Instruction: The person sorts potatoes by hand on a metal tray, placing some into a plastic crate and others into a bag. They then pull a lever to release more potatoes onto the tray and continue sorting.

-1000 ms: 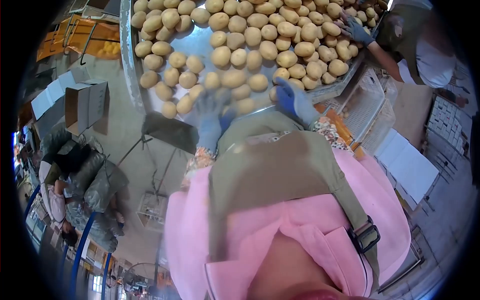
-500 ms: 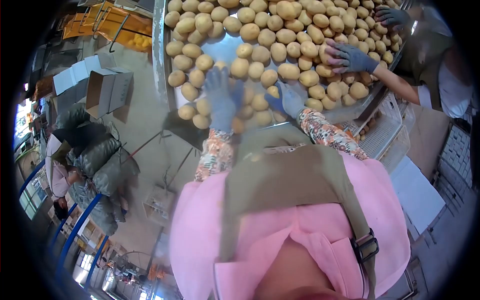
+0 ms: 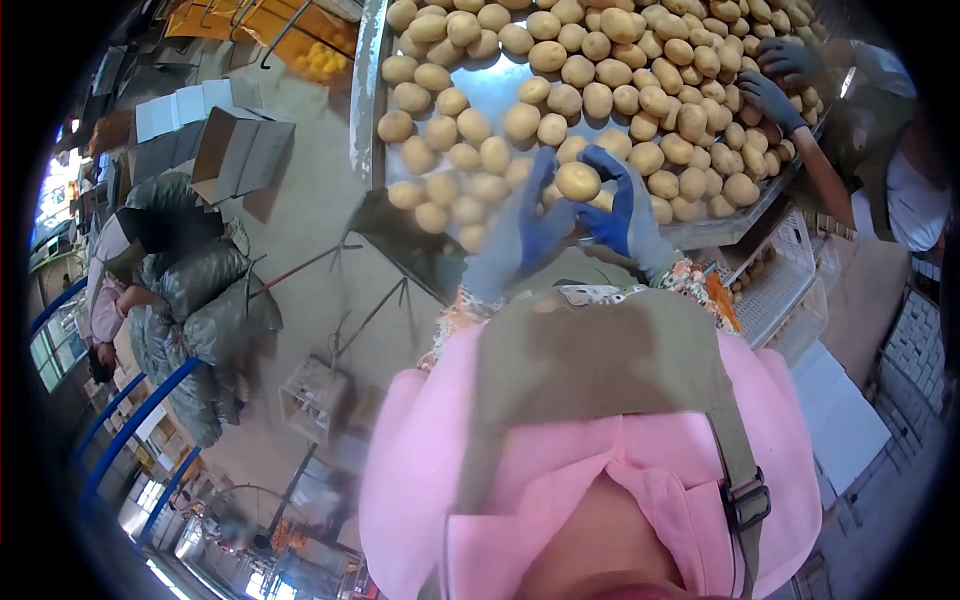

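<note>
Many round tan potatoes (image 3: pixel 598 100) lie on a metal sorting table (image 3: pixel 368 90). At the table's near edge one potato (image 3: pixel 578 183) is held up between my two gloved hands. My left hand (image 3: pixel 523 235), in a blue-grey glove, is curved at its left side. My right hand (image 3: pixel 627 212), in a blue and grey glove, has its fingers and thumb around the right side. Both palms are partly hidden. Left of my left hand, a group of potatoes (image 3: pixel 440 187) looks blurred.
A co-worker's gloved hands (image 3: pixel 775 95) reach over the potatoes at the right. White plastic crates (image 3: pixel 775 290) stand below the table's right side. At the left are cardboard boxes (image 3: pixel 240 155), filled sacks (image 3: pixel 205 310) and another person (image 3: pixel 110 300).
My hands have come together around one potato; before, they were apart and spread over the potatoes. The co-worker's nearer hand has moved right. The view has shifted slightly.
</note>
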`<state>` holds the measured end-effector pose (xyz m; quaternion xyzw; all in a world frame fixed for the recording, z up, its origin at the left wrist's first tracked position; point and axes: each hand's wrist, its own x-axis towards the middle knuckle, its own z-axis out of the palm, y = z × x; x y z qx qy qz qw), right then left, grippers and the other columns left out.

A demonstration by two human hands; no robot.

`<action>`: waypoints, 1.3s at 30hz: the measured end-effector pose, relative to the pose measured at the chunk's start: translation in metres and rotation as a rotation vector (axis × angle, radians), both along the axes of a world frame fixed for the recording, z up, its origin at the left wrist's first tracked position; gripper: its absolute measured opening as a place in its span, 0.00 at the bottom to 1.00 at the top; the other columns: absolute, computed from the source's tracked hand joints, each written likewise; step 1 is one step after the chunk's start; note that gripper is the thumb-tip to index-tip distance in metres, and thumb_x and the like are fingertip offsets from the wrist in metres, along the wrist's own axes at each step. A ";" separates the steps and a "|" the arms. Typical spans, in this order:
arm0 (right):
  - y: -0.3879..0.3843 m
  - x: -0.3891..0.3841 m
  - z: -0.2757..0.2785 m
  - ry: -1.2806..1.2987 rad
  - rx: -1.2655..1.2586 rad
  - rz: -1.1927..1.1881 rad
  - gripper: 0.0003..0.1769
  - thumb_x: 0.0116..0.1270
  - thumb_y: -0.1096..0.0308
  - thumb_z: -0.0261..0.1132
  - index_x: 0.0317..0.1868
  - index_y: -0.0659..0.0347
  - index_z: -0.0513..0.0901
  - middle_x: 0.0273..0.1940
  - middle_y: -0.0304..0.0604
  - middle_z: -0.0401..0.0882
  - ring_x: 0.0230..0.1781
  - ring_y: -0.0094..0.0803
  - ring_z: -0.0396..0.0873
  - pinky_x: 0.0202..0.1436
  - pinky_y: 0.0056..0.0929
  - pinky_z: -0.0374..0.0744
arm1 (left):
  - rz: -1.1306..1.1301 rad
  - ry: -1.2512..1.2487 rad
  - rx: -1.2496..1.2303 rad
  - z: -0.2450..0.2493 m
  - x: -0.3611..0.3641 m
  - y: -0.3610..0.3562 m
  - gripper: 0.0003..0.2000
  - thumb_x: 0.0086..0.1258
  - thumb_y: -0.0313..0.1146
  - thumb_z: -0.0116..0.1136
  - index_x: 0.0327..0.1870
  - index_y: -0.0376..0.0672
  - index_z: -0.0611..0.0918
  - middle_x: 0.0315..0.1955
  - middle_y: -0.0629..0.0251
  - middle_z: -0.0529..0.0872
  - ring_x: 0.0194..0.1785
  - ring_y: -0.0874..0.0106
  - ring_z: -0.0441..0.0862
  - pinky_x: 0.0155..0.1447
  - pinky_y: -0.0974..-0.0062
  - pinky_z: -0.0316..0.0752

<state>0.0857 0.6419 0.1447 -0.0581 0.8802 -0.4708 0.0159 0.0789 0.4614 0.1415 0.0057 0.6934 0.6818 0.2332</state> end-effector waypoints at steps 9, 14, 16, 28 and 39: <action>-0.018 0.018 0.030 0.181 -0.066 -0.162 0.33 0.56 0.66 0.72 0.62 0.61 0.73 0.56 0.51 0.78 0.57 0.44 0.77 0.59 0.39 0.74 | -0.154 0.038 0.199 0.030 0.007 -0.007 0.34 0.68 0.23 0.56 0.74 0.38 0.57 0.62 0.59 0.71 0.61 0.75 0.73 0.61 0.76 0.72; -0.020 0.030 0.022 0.134 -0.142 -0.184 0.35 0.57 0.66 0.72 0.65 0.61 0.70 0.58 0.50 0.77 0.58 0.42 0.77 0.61 0.38 0.75 | -0.064 -0.041 0.429 0.032 0.012 0.004 0.34 0.67 0.24 0.58 0.74 0.39 0.57 0.62 0.58 0.71 0.61 0.71 0.74 0.59 0.75 0.74; -0.021 0.037 0.024 0.111 -0.253 -0.195 0.36 0.58 0.68 0.71 0.66 0.62 0.69 0.61 0.50 0.76 0.61 0.40 0.75 0.64 0.36 0.73 | -0.028 -0.090 0.539 0.034 0.017 0.007 0.35 0.67 0.25 0.59 0.74 0.38 0.56 0.62 0.56 0.71 0.62 0.70 0.73 0.60 0.74 0.74; -0.028 0.030 0.029 -0.021 -0.608 -0.179 0.32 0.67 0.74 0.64 0.70 0.62 0.64 0.65 0.48 0.70 0.66 0.35 0.70 0.68 0.33 0.70 | 0.062 0.057 0.295 0.016 0.016 0.025 0.36 0.65 0.25 0.59 0.73 0.37 0.56 0.60 0.56 0.71 0.60 0.71 0.73 0.59 0.74 0.75; -0.018 -0.001 0.027 -0.111 -0.295 0.021 0.31 0.63 0.73 0.60 0.68 0.61 0.66 0.63 0.52 0.71 0.63 0.40 0.71 0.66 0.36 0.71 | 0.102 -0.315 0.435 0.031 -0.028 0.019 0.20 0.79 0.44 0.44 0.58 0.36 0.73 0.50 0.63 0.79 0.51 0.72 0.79 0.52 0.73 0.78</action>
